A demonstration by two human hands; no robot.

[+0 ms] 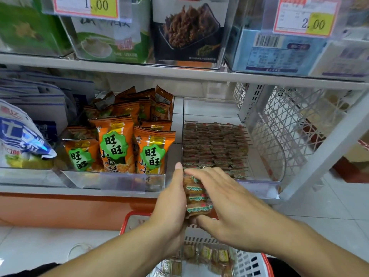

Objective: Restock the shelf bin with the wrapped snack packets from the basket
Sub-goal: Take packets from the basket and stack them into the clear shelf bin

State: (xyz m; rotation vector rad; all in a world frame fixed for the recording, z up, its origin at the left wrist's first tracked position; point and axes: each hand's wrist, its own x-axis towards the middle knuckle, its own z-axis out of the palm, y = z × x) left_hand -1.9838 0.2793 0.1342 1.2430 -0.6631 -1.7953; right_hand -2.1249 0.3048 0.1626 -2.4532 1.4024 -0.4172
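Both hands, left (169, 200) and right (225, 204), clasp a stack of wrapped packets (196, 196) at the bin (259, 188); neighbouring orange bags (113, 144) read 旺旺; tags (305, 17) show 1.00, 2.00.

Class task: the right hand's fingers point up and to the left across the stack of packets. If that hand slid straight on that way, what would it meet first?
Most likely the left hand, whose fingers stand just beyond the right hand's fingertips, across the packet stack. Depth is unclear.
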